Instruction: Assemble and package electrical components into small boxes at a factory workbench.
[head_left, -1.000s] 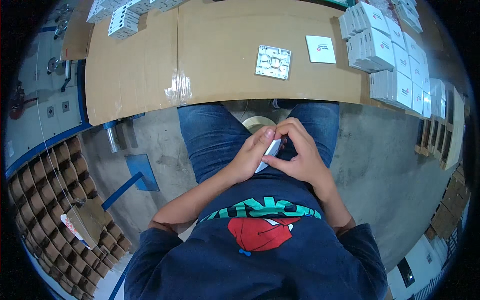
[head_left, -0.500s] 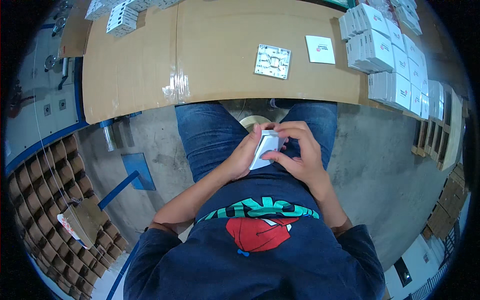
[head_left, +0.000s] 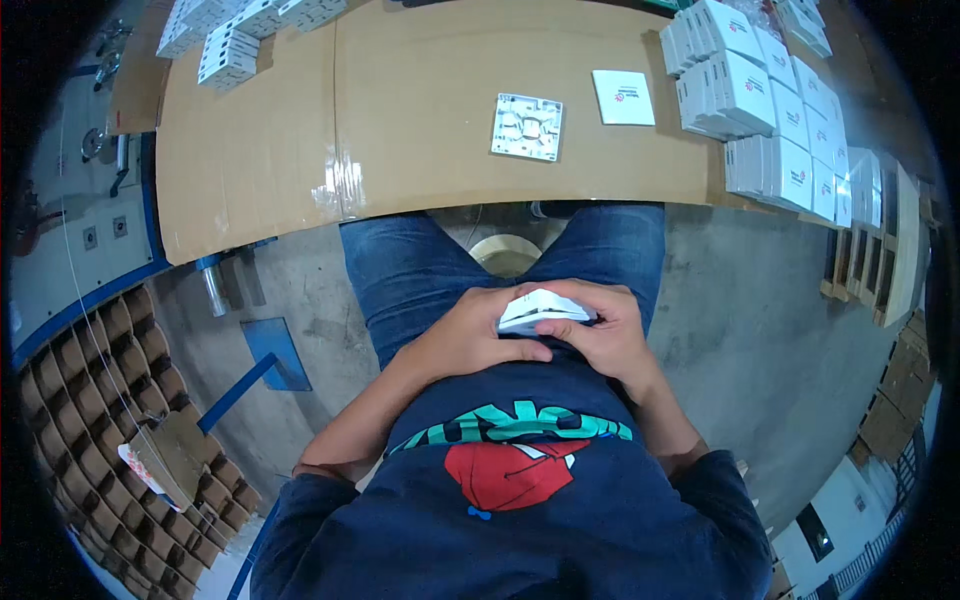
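Just in front of my waist, above my lap, I hold a white square plastic case in both hands. Its upper and lower parts sit slightly apart along the side facing me, with a dark gap between them. My left hand wraps round its left side, thumb stretched along the near edge. On the other side my right hand closes on it, with the thumb pressed on the near edge. Most fingertips are hidden behind the case. On the table lie a white square base with moulded insides showing and a flat white square cover.
A cardboard-covered table spans the far side, its front edge beyond my knees. Stacks of white covers stand at its right, and stacked white bases at its far left. A cardboard divider grid is at left, a wooden pallet at right.
The case has turned from a tilted, upright pose to lying flatter, with its near edge toward me. Both hands have shifted round its sides and a little toward my waist.
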